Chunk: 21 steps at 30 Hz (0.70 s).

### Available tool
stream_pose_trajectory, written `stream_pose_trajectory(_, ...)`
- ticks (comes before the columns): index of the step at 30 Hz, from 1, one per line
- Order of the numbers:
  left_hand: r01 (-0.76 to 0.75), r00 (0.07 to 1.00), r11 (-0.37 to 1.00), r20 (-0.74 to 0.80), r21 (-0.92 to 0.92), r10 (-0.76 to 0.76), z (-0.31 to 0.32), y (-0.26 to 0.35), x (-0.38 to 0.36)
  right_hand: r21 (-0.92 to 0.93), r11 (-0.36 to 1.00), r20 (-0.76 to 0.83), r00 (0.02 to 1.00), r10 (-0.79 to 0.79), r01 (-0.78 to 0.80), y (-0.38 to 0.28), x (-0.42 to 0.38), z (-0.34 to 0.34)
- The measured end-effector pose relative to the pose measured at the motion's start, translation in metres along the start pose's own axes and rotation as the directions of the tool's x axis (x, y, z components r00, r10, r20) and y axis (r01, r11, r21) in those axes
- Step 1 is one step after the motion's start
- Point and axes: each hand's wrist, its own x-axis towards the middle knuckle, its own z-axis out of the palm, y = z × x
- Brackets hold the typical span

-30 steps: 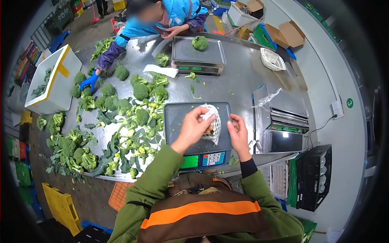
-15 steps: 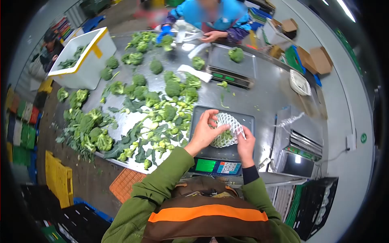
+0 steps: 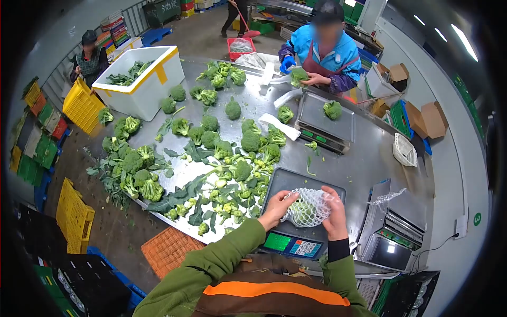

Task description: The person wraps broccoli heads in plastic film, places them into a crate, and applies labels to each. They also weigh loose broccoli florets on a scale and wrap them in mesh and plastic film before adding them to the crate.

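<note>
Between both hands is a head of broccoli in a white foam net sleeve, its green showing faintly through the mesh. My left hand pinches the net's left edge with thumb and fingers. Around the right side curls my right hand, fingers closed on the netting. Both hands are over the dark platform of a digital scale, whose green display faces me. Loose broccoli heads and cut pieces lie just left of the scale.
A white foam box with leaves stands at the back left. Across the table a co-worker holds broccoli near a second scale. To the right are a wrapping machine and a white basket. An orange crate sits below the table's front edge.
My view has tilted up, showing more of the room. The net now covers more of the broccoli, and my left hand has shifted to its left edge. The co-worker has lifted a broccoli.
</note>
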Motion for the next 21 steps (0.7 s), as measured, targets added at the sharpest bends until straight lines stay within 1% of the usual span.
stream_pose_trajectory(1,-0.002,1.0,1.0,-0.001,0.004,0.002,0.002,-0.002,0.005,-0.33,0.939,-0.03,0.993,-0.113,0.097,0.005,-0.003,-0.002)
stream_pose_trajectory(2,0.018,0.997,0.998,-0.077,-0.052,-0.022,0.004,-0.003,0.009,-0.326,0.94,-0.029,0.993,-0.115,0.099,0.014,-0.007,-0.007)
stream_pose_trajectory(3,0.033,0.988,0.993,-0.149,-0.111,-0.049,0.004,-0.003,0.013,-0.551,0.822,-0.019,0.983,-0.181,0.141,0.024,-0.011,-0.014)
stream_pose_trajectory(4,0.03,0.988,0.994,-0.147,-0.108,-0.046,0.006,0.001,0.014,-0.741,0.65,0.007,0.97,-0.244,0.168,0.025,-0.012,-0.013)
stream_pose_trajectory(5,0.016,0.987,0.986,-0.152,-0.168,-0.042,0.007,0.006,0.014,-0.736,0.669,0.03,0.992,-0.124,0.106,0.018,-0.019,-0.009)
stream_pose_trajectory(6,0.006,0.988,0.974,-0.148,-0.226,-0.04,0.011,0.01,0.016,-0.733,0.671,0.023,0.99,-0.137,0.11,0.021,-0.018,-0.015)
stream_pose_trajectory(7,-0.009,0.987,0.98,-0.156,-0.199,-0.023,0.018,0.028,0.006,-0.855,0.518,-0.06,0.992,-0.107,0.005,0.025,-0.017,-0.028)
stream_pose_trajectory(8,-0.048,0.988,0.993,-0.152,-0.109,0.031,0.017,0.027,0.009,-0.932,0.346,-0.151,0.984,-0.093,-0.111,0.029,-0.015,-0.04)
stream_pose_trajectory(9,-0.066,0.994,0.997,-0.087,-0.027,0.064,0.014,0.024,0.009,-0.912,0.396,-0.16,0.983,-0.096,-0.11,0.034,-0.016,-0.051)
stream_pose_trajectory(10,-0.09,0.996,0.995,-0.019,0.052,0.091,0.013,0.027,0.007,-0.908,0.404,-0.174,0.979,-0.111,-0.115,0.046,-0.014,-0.06)
stream_pose_trajectory(11,-0.086,0.996,0.994,-0.001,0.06,0.087,0.01,0.031,0.005,-0.724,0.69,-0.176,0.966,-0.189,0.003,0.058,-0.012,-0.065)
stream_pose_trajectory(12,-0.067,0.991,0.976,0.131,0.208,0.04,0.005,0.036,0.003,-0.453,0.879,-0.198,0.945,-0.261,0.148,0.069,-0.01,-0.07)
stream_pose_trajectory(13,-0.064,0.969,0.934,0.246,0.351,-0.026,0.003,0.038,0.002,-0.066,0.988,-0.22,0.964,-0.151,0.139,0.063,-0.014,-0.061)
stream_pose_trajectory(14,-0.06,0.969,0.934,0.246,0.353,-0.031,0.003,0.038,0.003,-0.064,0.989,-0.224,0.963,-0.148,0.137,0.063,-0.019,-0.063)
stream_pose_trajectory(15,-0.203,0.938,0.814,0.348,0.545,0.001,0.002,0.039,0.003,-0.409,0.874,-0.146,0.927,-0.347,0.262,0.062,-0.023,-0.068)
stream_pose_trajectory(16,-0.341,0.903,0.638,0.429,0.69,0.019,-0.005,0.042,0.001,-0.682,0.629,0.026,0.872,-0.489,0.373,0.063,-0.021,-0.072)
stream_pose_trajectory(17,-0.368,0.896,0.616,0.443,0.696,0.035,-0.011,0.034,0.005,-0.7,0.559,0.104,0.837,-0.537,0.445,0.071,-0.018,-0.087)
stream_pose_trajectory(18,-0.363,0.895,0.623,0.446,0.693,0.025,-0.016,0.029,0.007,-0.795,0.224,0.403,0.766,-0.501,0.564,0.045,-0.03,-0.078)
stream_pose_trajectory(19,-0.366,0.902,0.608,0.43,0.705,0.046,-0.017,0.03,0.007,-0.794,0.085,0.514,0.74,-0.433,0.602,-0.002,-0.051,-0.018)
stream_pose_trajectory(20,-0.389,0.896,0.604,0.439,0.695,0.072,-0.018,0.028,0.006,-0.529,0.836,0.047,0.988,-0.147,0.149,0.023,-0.031,-0.045)
stream_pose_trajectory(21,-0.448,0.877,0.567,0.461,0.691,0.131,-0.019,0.026,0.009,-0.662,0.607,0.288,0.896,-0.337,0.441,0.024,-0.037,-0.054)
